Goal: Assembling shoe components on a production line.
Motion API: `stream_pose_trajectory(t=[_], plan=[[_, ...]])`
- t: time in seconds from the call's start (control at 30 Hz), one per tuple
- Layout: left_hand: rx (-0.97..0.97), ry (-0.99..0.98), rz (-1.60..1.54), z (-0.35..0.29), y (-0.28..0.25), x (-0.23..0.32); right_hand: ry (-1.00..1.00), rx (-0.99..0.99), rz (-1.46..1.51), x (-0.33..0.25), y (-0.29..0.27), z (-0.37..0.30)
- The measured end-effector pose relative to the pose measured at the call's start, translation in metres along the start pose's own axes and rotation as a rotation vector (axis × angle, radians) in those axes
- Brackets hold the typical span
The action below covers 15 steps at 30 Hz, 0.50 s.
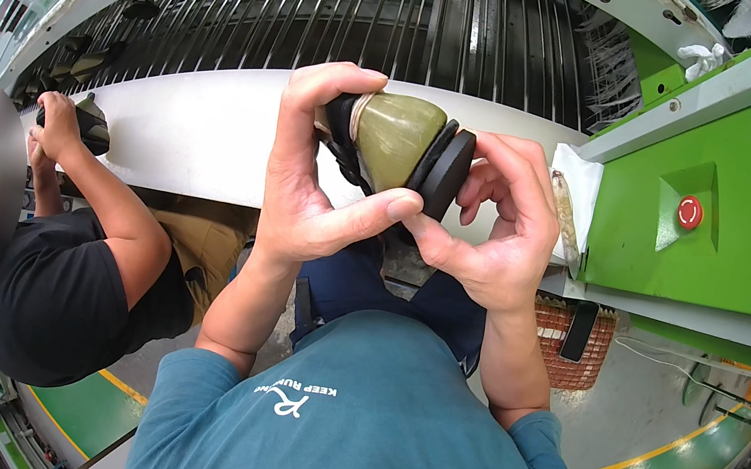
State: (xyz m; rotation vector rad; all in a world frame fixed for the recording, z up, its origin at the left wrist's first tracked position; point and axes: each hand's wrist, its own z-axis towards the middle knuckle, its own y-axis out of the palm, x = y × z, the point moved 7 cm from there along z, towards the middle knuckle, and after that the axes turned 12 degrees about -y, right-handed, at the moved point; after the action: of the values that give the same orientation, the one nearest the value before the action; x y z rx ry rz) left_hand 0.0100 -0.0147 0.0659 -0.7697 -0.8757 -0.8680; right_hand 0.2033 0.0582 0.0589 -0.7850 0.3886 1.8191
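Both hands were raised over the lap, in front of the white edge of the conveyor (216,126). The left hand (308,194) was wrapped around a shoe on an olive-green last (398,137), fingers curled over the top and thumb pressed across the underside. The right hand (494,229) was closed on the black sole (444,172), holding it against the shoe's bottom; the fingers hid part of the sole's edge.

Behind them ran the conveyor's dark wire racks (380,19). A green machine housing (742,214) with a red button (689,212) stood to the right, a woven basket (573,349) below it. To the left, a co-worker (74,275) in black held a dark shoe (88,125) at the conveyor.
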Motion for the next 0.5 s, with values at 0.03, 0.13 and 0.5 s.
stream_pose_trajectory(t=[0.03,0.13,0.5], plan=[[0.000,0.000,0.000,0.0001,0.0000,-0.0002,-0.001,-0.005,-0.001,-0.0001,0.0001,0.0000],[0.002,0.030,0.027,0.0019,0.0011,0.0010,-0.010,0.003,0.015,0.0005,0.0001,-0.0012],[0.041,0.055,-0.053,0.0041,0.0017,0.0006,-0.008,0.011,0.019,0.0035,-0.0009,-0.0014]])
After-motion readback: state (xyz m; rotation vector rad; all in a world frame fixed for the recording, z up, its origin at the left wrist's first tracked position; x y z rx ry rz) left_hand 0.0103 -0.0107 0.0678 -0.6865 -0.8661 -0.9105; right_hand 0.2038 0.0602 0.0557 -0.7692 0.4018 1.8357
